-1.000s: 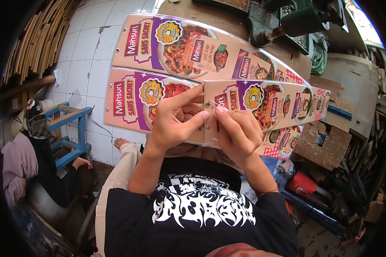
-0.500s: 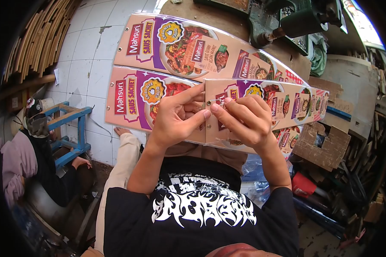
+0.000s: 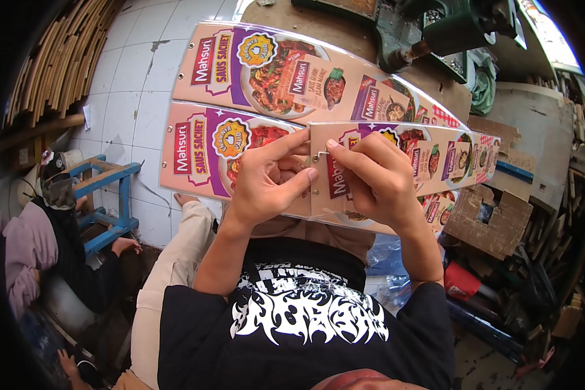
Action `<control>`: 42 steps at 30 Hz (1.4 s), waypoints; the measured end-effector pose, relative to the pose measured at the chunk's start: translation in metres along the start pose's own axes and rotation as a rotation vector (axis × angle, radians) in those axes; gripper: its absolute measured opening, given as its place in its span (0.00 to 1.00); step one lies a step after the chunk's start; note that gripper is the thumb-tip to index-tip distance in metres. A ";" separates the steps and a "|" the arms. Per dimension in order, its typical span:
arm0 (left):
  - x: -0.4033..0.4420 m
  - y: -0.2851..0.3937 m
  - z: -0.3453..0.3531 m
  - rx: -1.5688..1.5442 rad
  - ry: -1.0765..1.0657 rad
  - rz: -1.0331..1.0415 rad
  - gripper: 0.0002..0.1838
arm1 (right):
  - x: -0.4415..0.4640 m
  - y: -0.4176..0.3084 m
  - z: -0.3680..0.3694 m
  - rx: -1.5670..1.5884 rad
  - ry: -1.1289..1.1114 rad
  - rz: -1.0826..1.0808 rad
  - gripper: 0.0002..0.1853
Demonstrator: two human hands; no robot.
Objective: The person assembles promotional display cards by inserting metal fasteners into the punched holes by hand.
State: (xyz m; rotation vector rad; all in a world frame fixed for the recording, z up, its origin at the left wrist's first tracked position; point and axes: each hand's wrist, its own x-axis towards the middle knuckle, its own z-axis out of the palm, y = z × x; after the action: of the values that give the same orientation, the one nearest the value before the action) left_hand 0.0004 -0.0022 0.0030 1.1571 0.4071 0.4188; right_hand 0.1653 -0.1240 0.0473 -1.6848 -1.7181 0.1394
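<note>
A printed food sign panel (image 3: 429,133) lies uppermost in front of me, with a metal eyelet (image 3: 316,192) near its left edge. My left hand (image 3: 260,179) curls round that edge, index finger and thumb pressed to it; its other fingers are folded, and what lies under them is hidden. A thin bent metal wire hook (image 3: 323,153) sits at the upper eyelet. My right hand (image 3: 380,172) pinches the wire's right end, its thumb over the panel. Beneath lie two larger matching panels, a middle one (image 3: 182,172) and an upper one (image 3: 187,81), both with eyelets on the left edge.
A green machine with a metal spindle (image 3: 406,57) stands at the upper right. A blue wooden stool (image 3: 114,218) is at left, beside another person's hand (image 3: 125,246). Wooden strips (image 3: 55,52) lean at upper left. Cut brown board (image 3: 491,221) and scrap lie at right.
My right hand has turned, its thumb rising along the wire. The wire now shows a bend by the eyelet. My left hand has barely moved. Another hand has appeared at lower left.
</note>
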 end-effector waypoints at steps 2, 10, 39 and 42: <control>0.000 0.006 0.003 -0.022 0.019 -0.031 0.31 | -0.001 -0.002 -0.003 0.075 0.006 0.095 0.23; 0.000 0.002 0.000 -0.040 -0.011 0.018 0.31 | -0.014 -0.012 0.002 0.108 0.121 0.229 0.20; 0.001 0.005 0.000 -0.079 -0.013 0.010 0.31 | -0.003 0.004 0.007 -0.330 0.145 -0.396 0.23; 0.000 0.007 -0.001 -0.058 -0.013 -0.029 0.30 | -0.007 -0.005 0.008 -0.322 0.119 -0.339 0.22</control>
State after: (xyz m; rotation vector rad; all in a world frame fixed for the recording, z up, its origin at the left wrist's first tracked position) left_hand -0.0005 0.0008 0.0092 1.0958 0.3979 0.3950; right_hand 0.1565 -0.1277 0.0412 -1.5529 -1.9826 -0.4058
